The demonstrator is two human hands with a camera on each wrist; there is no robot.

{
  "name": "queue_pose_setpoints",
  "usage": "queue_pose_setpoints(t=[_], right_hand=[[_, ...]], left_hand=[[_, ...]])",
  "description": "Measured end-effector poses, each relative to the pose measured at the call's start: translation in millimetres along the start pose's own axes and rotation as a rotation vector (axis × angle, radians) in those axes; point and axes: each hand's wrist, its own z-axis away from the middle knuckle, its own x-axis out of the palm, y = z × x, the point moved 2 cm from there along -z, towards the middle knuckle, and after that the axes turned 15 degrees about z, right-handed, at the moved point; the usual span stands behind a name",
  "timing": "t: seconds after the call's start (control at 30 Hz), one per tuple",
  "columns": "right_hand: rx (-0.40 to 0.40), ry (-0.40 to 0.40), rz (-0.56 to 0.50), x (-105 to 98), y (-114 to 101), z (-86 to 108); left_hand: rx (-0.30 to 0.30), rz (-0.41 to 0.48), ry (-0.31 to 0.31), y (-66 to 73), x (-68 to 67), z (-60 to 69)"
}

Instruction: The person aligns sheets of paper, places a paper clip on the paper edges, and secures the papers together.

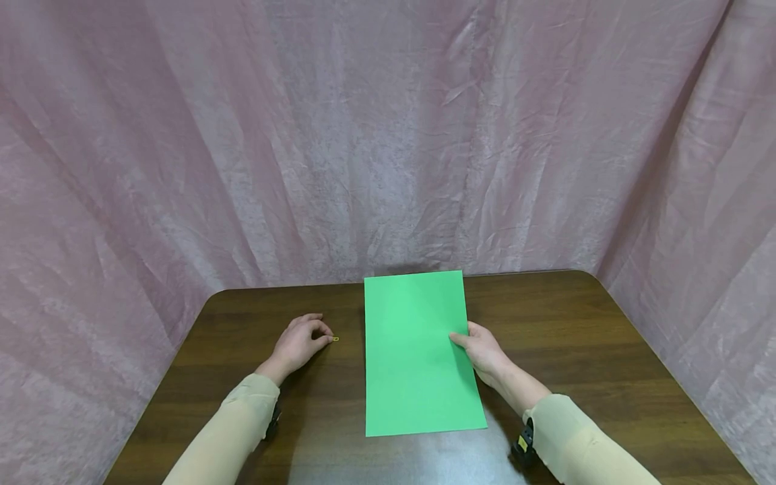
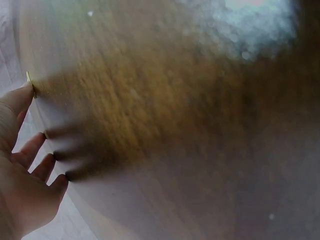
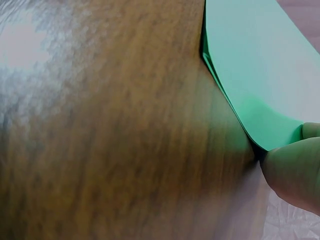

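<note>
Between thumb and index finger, my left hand [image 1: 298,345] pinches a small yellow paper clip [image 1: 336,339], just above the table left of the paper. In the left wrist view the clip [image 2: 28,77] is a thin yellow sliver beyond the thumb tip, and the other fingers are spread. My right hand [image 1: 483,353] holds the right edge of the green paper [image 1: 415,364], thumb on top and fingers hidden beneath. Seen from the right wrist, the paper [image 3: 260,60] is more than one layer, with a slight gap along the edge and a bend near the thumb.
The brown wooden table [image 1: 564,323] has rounded far corners. Pink curtains [image 1: 364,135] hang close behind it and along the sides. A glare patch [image 1: 412,465] lies on the near tabletop. A dark wrist device [image 1: 525,439] sits at the right cuff.
</note>
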Motion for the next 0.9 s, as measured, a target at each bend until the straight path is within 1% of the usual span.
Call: queue_pose_setpoints(t=[0.1,0.3,0.57,0.9], right_hand=[[0.001,0.000,0.008,-0.7,0.3,0.3],[0.004,0.001,-0.016,0.8,-0.6,0.8],[0.010,0.003,-0.023,1.8,-0.6,1.8],[-0.005,0.009,0.003,1.6,-0.9,3.0]], left_hand=[[0.005,-0.003,0.002,1.0,-1.0,0.1],[0.007,-0.020,-0.005,0.0,0.1,-0.9],[0.013,-0.005,-0.017,0.5,1.4,1.6],[0.037,-0.004,0.005,-3.1,3.8,0.7]])
